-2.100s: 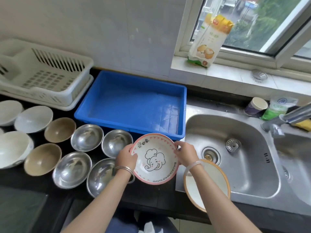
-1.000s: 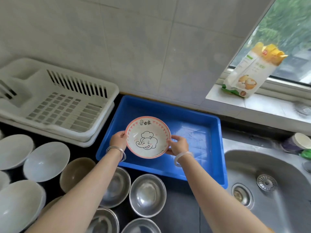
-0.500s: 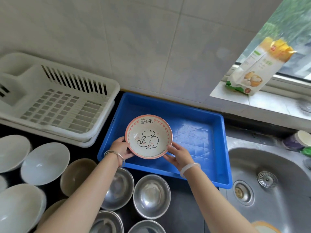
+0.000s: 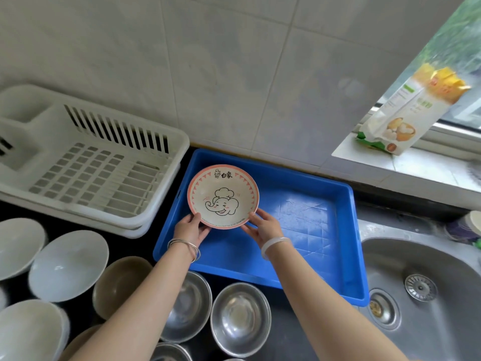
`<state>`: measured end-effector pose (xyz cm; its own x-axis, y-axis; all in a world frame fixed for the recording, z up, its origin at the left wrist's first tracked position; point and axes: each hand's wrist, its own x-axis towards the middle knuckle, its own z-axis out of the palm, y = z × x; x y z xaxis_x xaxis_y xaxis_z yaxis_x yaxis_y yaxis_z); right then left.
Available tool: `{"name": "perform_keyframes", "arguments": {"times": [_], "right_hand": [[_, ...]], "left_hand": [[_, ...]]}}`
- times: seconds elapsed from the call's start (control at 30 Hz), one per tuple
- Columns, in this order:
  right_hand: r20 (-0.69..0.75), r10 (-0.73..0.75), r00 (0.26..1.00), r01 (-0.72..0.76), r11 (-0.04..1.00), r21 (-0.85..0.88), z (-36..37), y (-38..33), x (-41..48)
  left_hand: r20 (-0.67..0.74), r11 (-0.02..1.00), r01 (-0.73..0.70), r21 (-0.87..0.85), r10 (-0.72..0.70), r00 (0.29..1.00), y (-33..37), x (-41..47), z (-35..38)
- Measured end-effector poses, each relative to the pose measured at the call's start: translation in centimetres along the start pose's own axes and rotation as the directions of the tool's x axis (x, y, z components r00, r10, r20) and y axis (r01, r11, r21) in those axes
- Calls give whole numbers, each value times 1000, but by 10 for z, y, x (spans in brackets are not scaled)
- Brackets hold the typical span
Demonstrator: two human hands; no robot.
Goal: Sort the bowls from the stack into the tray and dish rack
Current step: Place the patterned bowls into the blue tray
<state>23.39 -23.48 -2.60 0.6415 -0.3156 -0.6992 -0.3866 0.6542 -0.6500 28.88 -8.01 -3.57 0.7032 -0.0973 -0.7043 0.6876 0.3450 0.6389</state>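
Note:
A pink-rimmed bowl with an elephant drawing (image 4: 223,196) is over the back-left part of the blue tray (image 4: 307,220), low in it; whether it rests on the floor I cannot tell. My left hand (image 4: 189,228) holds its near-left rim and my right hand (image 4: 264,225) holds its near-right rim. The white dish rack (image 4: 86,165) stands to the tray's left with nothing in it. Several steel bowls (image 4: 239,319), tan bowls (image 4: 119,285) and white bowls (image 4: 67,264) sit on the dark counter in front.
A steel sink (image 4: 421,290) with a drain lies to the right of the tray. A flour bag (image 4: 413,110) leans on the window sill at upper right. A tiled wall runs behind the rack and tray.
Both hands carried the elephant bowl from above the counter by the sink over to the blue tray and lowered it toward the back-left corner.

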Motion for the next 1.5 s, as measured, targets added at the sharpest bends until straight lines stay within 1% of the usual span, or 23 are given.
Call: {"name": "perform_keyframes", "arguments": {"times": [0.17,0.43,0.6,0.73,0.8,0.9,1.03,1.07,1.13,1.2,1.27,1.33,1.43,1.5], "right_hand": [[-46,-17,999,17,1000,-1,10,-2,10],[-69,-8,998,8,1000,-9,11,-4,11],[-38,-30,999,24,989,-143,9,-1,5],[16,-36,999,39,969,-243,2,0,-7],[26,-70,997,75,946,-315,-5,0,-14],[9,-155,988,147,919,-366,-26,-3,-36],[-25,-288,957,250,869,-427,-76,-5,-83],[-42,-324,945,270,847,-457,-92,-4,-97],[-96,-406,909,287,776,-561,-129,1,-126],[-164,-496,853,276,694,-664,-170,6,-155],[-237,-562,792,249,652,-716,-210,12,-183],[-326,-586,742,176,640,-748,-248,20,-207],[-430,-598,677,-1,583,-812,-299,35,-233],[-448,-588,673,-93,534,-841,-328,45,-245]], "left_hand": [[6,998,-48,29,47,999,2,5,2],[-24,993,-106,47,107,994,-3,11,5],[-82,983,-162,88,170,982,-7,2,10],[-59,979,-178,99,184,981,-16,-18,15],[-27,980,-169,102,172,985,-22,-32,17],[13,979,-162,124,161,987,-31,-57,23],[122,937,-220,271,194,973,-57,-101,42],[155,937,-211,280,173,973,-67,-113,49],[239,905,-215,368,131,962,-91,-138,64],[334,845,-237,479,74,940,-119,-161,77],[413,787,-252,563,-4,911,-149,-180,87],[474,709,-290,644,-72,877,-179,-198,96],[531,569,-352,743,-181,828,-223,-218,106],[519,536,-316,783,-281,808,-248,-228,111]]}}
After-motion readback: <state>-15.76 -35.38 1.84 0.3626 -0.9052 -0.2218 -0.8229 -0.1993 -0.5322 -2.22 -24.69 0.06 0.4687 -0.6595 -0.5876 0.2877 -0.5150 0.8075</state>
